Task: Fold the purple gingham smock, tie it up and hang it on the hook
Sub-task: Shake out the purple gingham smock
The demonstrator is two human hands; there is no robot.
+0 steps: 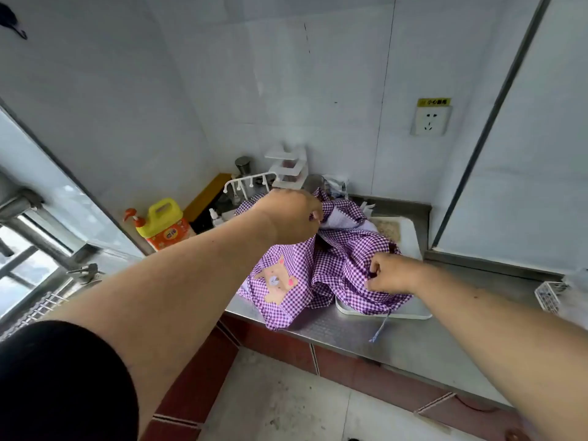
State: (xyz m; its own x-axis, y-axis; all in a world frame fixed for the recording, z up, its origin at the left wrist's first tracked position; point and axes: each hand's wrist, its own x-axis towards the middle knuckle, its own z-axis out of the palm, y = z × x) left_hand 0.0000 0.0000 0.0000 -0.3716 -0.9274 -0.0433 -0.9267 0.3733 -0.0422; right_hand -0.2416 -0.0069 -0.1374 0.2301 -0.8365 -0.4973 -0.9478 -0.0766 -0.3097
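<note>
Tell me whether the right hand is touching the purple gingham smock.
Touching. The head view shows the right hand pinching a fold of the purple gingham smock, its fingers curled into the cloth.

I see two bare forearms, and a black sleeve (60, 377) on the left upper arm (nothing worn at either wrist).

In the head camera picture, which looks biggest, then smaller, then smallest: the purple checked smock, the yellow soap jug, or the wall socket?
1. Purple checked smock, by far the biggest.
2. Yellow soap jug.
3. Wall socket, smallest, though it sits farther from the camera, so the jug-socket order is less sure.
</note>
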